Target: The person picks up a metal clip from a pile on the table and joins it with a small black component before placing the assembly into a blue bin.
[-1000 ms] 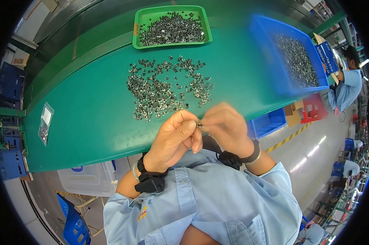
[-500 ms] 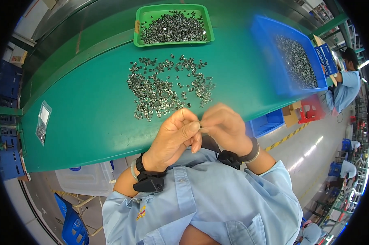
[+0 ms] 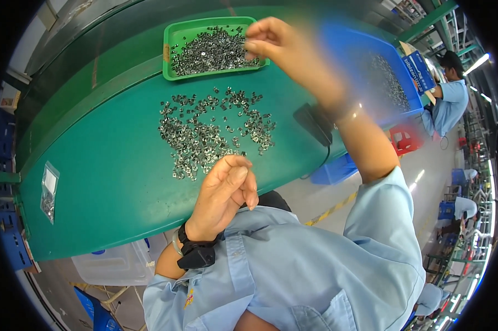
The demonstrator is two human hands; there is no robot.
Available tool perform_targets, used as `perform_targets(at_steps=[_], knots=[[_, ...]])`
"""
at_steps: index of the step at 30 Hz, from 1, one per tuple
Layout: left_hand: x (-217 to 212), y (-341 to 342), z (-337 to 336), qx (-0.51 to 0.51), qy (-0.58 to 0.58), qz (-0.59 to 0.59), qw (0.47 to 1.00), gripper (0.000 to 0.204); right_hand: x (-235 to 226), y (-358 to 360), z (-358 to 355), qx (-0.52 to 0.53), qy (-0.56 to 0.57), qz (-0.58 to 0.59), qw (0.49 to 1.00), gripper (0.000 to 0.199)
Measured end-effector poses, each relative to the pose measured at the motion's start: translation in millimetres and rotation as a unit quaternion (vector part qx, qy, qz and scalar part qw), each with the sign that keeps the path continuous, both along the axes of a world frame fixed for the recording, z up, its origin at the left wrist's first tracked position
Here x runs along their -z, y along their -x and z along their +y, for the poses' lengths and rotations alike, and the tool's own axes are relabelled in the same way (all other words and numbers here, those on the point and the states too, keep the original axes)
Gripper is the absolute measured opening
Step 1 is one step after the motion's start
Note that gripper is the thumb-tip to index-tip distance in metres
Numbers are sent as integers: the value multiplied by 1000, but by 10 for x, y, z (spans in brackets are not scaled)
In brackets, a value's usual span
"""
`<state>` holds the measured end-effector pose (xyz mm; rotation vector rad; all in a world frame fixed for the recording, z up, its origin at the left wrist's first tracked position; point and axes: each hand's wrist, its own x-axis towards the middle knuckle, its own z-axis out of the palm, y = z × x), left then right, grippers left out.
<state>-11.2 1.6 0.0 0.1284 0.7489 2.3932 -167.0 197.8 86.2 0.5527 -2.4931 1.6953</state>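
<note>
Moving off from the bare left hand [image 3: 220,190] since the earlier frame, the bare right hand [image 3: 279,44] is hovering at the right end of the shallow green plastic tray [image 3: 213,74]. Both hands' fingers are half-curling; whether they are gripping anything, I cannot tell. Small, angular black-and-silver pieces [image 3: 210,52] are filling the tray, its raised rim presumably containing them; glossy loose pieces [image 3: 196,140] are lying scattered across the smooth green tabletop [image 3: 116,176].

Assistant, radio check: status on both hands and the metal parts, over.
Right hand at green tray's right side, grip unclear. Left hand curled near loose metal parts on green table, grip unclear. No obstruction visible.
</note>
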Motion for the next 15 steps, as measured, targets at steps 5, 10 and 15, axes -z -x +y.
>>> perform_targets(at_steps=[5,10,15], knots=[[17,-5,-55,6,-1,4,1000,16,208,-21,158,-48,-100,9,994,16],[25,-2,-42,35,2,10,999,16,451,-464,400,-99,-273,4,957,14],[3,-2,-34,33,16,13,999,17,530,-562,431,-92,-288,43,952,11]])
